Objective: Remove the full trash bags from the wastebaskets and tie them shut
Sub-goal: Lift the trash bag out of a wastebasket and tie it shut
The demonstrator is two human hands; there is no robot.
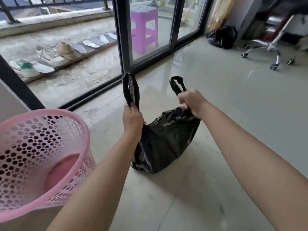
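1. The crumpled black plastic trash bag [165, 140] sits on the glossy pale tiled floor [233, 114], between the two hands.
2. Left hand [132, 120] – fingers curled tight round one long black handle loop [131, 90], which stands up above them.
3. Right hand [191, 101] – fingers clamped on the other handle loop [177, 84].
4. The round pink perforated plastic wastebasket [41, 157] stands just left of the left forearm.
5. Well beyond the right fingers, a second black bag [222, 36] lies by the curtain.

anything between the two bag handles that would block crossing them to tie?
Nothing visible. The left hand grips one handle and the right hand grips the other handle of the black trash bag, which sits on the floor. The gap between the handles is open; the pink wastebasket stands off to the left.
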